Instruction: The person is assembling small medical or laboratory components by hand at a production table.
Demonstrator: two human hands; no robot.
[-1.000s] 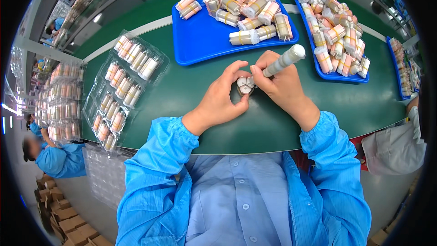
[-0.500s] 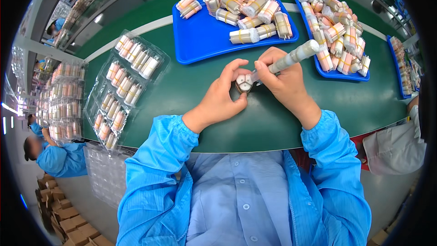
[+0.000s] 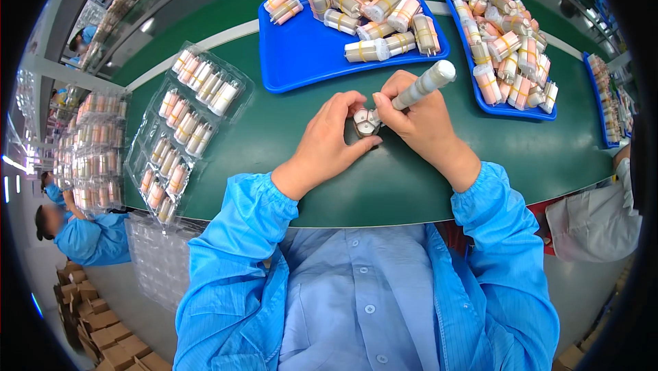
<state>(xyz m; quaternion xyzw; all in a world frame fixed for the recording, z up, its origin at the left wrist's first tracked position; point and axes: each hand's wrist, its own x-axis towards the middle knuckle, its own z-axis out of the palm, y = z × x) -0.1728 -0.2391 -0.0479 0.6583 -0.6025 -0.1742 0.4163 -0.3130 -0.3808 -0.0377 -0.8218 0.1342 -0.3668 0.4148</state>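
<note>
My left hand (image 3: 327,139) is curled around a small bundle of cylinders (image 3: 364,124), held upright on the green table with its pale round ends facing up. In my right hand (image 3: 428,127) is a thick pen-like tool (image 3: 426,84) with a grey-white, wrapped-looking handle. Its back end slants up to the right. The lower end reaches down to the top of the bundle, and my right fingers hide most of the tip. I cannot make out whether the tip touches the bundle.
Beyond my hands lies a blue tray (image 3: 295,62) with banded bundles of pink and grey cylinders. A second, fuller blue tray (image 3: 492,108) stands to its right. At left, a clear plastic blister tray (image 3: 229,124) holds more cylinders, near stacked trays (image 3: 96,151). A person (image 3: 89,237) sits farther left.
My right hand and the tool have shifted a little left, and the tool stands somewhat steeper over the bundle. The fingers of my left hand have closed in slightly around the bundle.
</note>
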